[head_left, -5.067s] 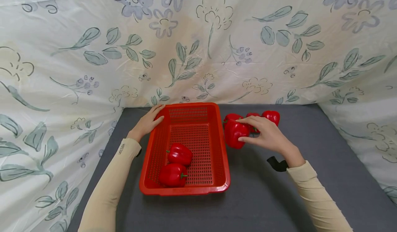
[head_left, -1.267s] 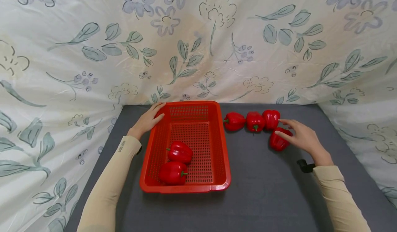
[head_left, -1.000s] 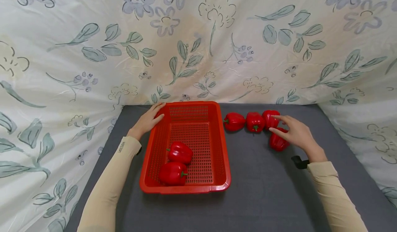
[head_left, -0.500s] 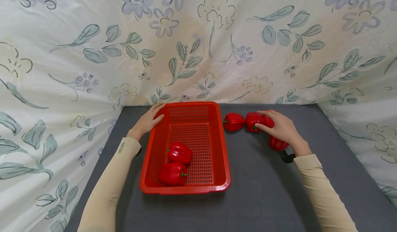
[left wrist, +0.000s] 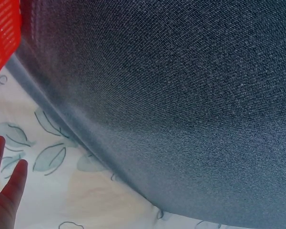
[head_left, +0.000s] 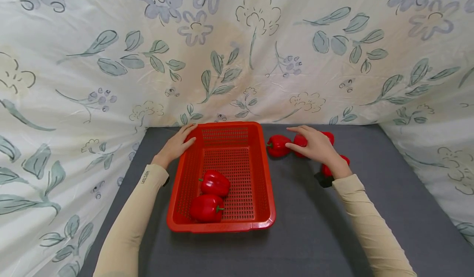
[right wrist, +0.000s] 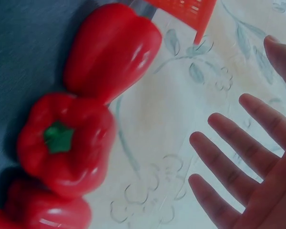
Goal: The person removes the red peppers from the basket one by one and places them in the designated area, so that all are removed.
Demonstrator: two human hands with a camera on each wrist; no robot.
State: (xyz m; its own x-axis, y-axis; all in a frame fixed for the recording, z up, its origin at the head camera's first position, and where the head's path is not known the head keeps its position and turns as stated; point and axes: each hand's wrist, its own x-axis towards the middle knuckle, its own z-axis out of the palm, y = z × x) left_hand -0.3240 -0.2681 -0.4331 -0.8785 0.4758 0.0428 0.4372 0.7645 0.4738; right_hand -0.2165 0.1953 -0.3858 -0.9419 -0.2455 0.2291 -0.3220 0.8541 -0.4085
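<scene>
My right hand [head_left: 316, 145] hovers over the row of red bell peppers, fingers spread and holding nothing. Its fingertips are nearest the leftmost pepper [head_left: 279, 146] and partly cover the middle pepper [head_left: 300, 140]. Behind the hand, another pepper [head_left: 328, 137] ends the row, and one more pepper [head_left: 345, 159] lies in front, partly hidden by the wrist. The right wrist view shows a pepper with a green stem [right wrist: 62, 138] apart from the straight fingers [right wrist: 238, 148]. My left hand [head_left: 175, 145] rests on the left rim of the red plastic basket [head_left: 267, 194], fingers relaxed.
Inside the basket lie two red bell peppers, one upper [head_left: 214, 183] and one lower [head_left: 205, 208]. A dark grey cloth [head_left: 296, 236] covers the table. Flower-printed fabric [head_left: 222, 63] rises behind and along both sides.
The right hand earlier gripped a pepper beside the basket, set it down at the right in front of the row, let go, and moved left over the row. The left hand stayed put.
</scene>
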